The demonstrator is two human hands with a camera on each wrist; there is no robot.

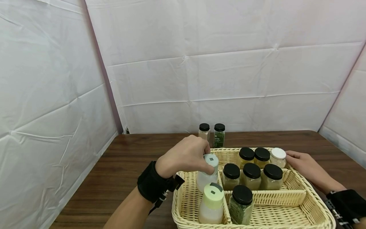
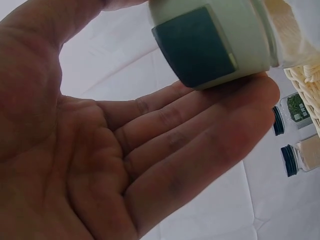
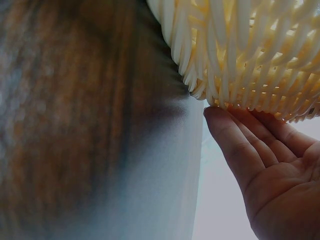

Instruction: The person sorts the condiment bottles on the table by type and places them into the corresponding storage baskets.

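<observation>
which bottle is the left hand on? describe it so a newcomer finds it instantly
Start at the wicker basket on the wooden table and look in its left compartment. Two pale squeeze bottles stand there; the left hand grips the far one, with a white cap, not the green-capped one.

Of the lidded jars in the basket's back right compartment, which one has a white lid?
The jar at the far right of the back row, nearest the right hand; the other five have black lids.

1. The basket [image 1: 311, 203] was woven pale wicker, rough and ribbed.
2. The surface [image 1: 128, 165] was dark wood with a matt grain.
3. The bottle [image 1: 206, 178] looked like frosted plastic with a smooth cap.
4. The jar lids [image 1: 242, 194] were matt black.
</observation>
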